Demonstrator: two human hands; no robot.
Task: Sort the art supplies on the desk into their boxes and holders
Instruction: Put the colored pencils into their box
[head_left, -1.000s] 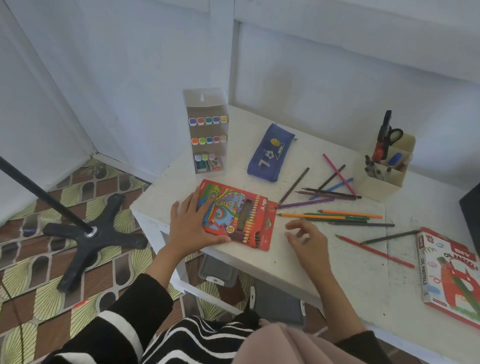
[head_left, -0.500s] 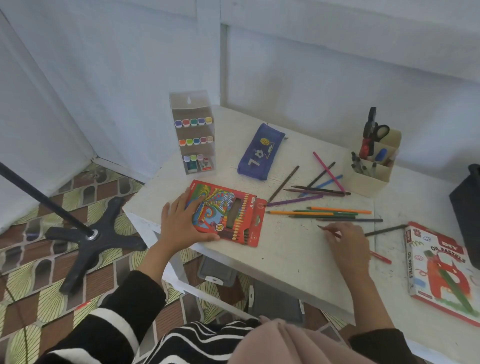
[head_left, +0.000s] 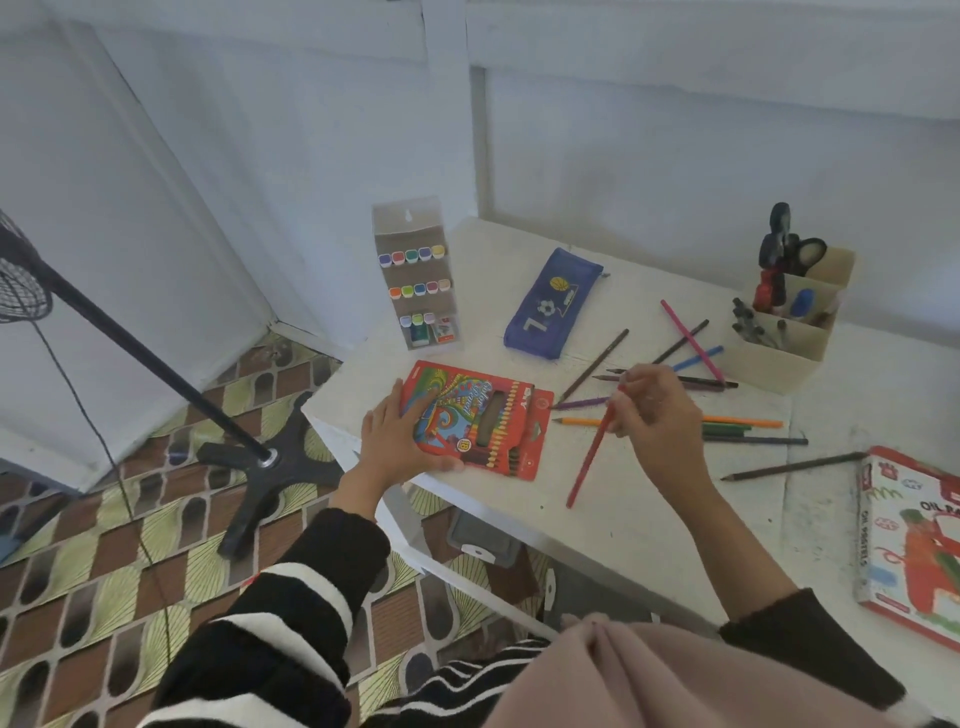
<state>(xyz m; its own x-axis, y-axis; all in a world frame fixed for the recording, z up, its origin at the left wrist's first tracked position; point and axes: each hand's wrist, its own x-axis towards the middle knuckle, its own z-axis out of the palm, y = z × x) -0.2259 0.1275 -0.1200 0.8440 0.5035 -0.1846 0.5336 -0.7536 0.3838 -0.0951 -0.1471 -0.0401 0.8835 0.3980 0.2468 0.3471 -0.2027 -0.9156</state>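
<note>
While the left hand (head_left: 395, 441) lies flat on the coloured pencil box (head_left: 488, 410), with straight fingers (head_left: 415, 410) pressing its cover and the thumb along the near edge, the right hand (head_left: 657, 421) pinches a red pencil (head_left: 589, 457) by its upper end. This pencil hangs slanted from the fingertips down toward the person, over the desk (head_left: 649, 519), in the gap between the two hands and just beside what looks like the opened flap of the box. I judge the pencil to be very light and stiff, with a smooth painted body that can turn or slip in a loose pinch; which end is sharpened I cannot tell. A hold nearer to the middle would probably give better control for sliding it into the row inside the box. The box itself looks like thin cardboard, light and easy to bend or push away, so the flat hand on it is useful against sliding. Beyond the right hand, the other loose pencils (head_left: 743, 423) lie scattered, some crossing one another; they will likely roll when touched, so each is best lifted at its middle part.
</note>
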